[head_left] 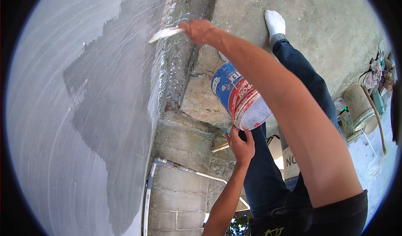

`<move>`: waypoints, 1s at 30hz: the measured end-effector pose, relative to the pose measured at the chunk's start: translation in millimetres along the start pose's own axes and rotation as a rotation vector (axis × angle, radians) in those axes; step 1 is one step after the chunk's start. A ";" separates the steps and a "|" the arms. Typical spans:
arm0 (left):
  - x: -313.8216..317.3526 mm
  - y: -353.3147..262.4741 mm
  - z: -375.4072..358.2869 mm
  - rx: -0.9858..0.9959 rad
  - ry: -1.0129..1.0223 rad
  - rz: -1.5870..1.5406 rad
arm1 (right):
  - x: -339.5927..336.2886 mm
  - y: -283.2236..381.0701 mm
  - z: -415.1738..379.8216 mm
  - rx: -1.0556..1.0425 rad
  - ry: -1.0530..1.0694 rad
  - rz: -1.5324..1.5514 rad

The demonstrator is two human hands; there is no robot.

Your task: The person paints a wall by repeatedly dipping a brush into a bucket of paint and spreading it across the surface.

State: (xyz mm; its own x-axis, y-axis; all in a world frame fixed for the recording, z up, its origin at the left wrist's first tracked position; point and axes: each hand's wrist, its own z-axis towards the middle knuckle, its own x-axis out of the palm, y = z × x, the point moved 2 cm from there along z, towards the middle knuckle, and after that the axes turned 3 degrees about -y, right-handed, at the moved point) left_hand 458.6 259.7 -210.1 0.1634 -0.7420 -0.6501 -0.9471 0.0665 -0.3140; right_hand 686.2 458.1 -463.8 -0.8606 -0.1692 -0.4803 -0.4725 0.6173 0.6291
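Note:
My right hand (198, 31) is closed around the handle of a white paintbrush (166, 34), which is blurred by motion. The brush is over the lower edge of a grey wall (113, 81); the blur hides whether it touches. Pale streaks cross the wall's darker grey patch. My left hand (242, 147) grips the rim of a blue, red and white paint bucket (228, 87), tilted with its mouth toward me. Something white shows inside the bucket. My right forearm covers part of it.
A concrete step (205, 99) lies beside the wall. A white-and-grey pole (147, 198) stands along the wall's edge. Past my leg are a dirty bucket (358, 102), a wooden stick (374, 118) and crumpled rags (372, 76). My foot in a white sock (274, 23) rests on the concrete floor.

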 end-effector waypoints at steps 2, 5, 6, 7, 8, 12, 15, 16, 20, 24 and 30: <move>-1.0 -6.5 3.6 0.006 -0.028 -0.010 | -61.9 -38.4 16.0 -0.002 -0.109 -0.066; -2.0 -9.4 3.2 -0.007 -0.019 0.019 | -137.2 -83.8 18.8 0.086 -0.309 0.003; -1.2 -9.2 3.6 -0.008 -0.014 0.025 | -155.4 -90.9 16.6 0.149 -0.378 0.044; -0.6 -9.3 4.1 -0.007 -0.008 0.032 | -169.2 -94.9 13.7 0.211 -0.449 0.086; -0.4 -12.3 5.7 -0.013 -0.003 0.040 | -172.0 -92.7 10.4 0.224 -0.485 0.114; 1.2 -16.7 6.1 -0.012 0.021 0.089 | -114.2 -36.1 -9.7 0.283 -0.499 0.406; 3.9 -20.6 7.6 -0.001 0.031 0.133 | -44.3 44.1 -38.3 0.178 -0.398 0.732; 4.4 -22.3 7.4 0.000 0.035 0.146 | -27.5 64.0 -53.1 0.140 -0.360 0.774; 4.1 -27.8 6.7 0.032 0.034 0.167 | -18.5 84.0 -98.0 0.070 -0.156 0.703; 5.2 -38.3 11.7 0.050 0.007 0.181 | -65.5 55.0 -148.1 0.017 -0.141 0.581; -10.1 -89.1 25.8 -0.007 -0.073 0.021 | -214.3 -55.9 -245.6 0.194 -0.261 0.515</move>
State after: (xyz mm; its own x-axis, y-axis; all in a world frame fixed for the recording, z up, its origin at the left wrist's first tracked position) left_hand 548.5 278.5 -193.4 0.1626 -0.6901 -0.7052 -0.9523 0.0773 -0.2952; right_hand 850.4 271.2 -245.9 -0.8828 0.3671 -0.2932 0.0568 0.7028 0.7091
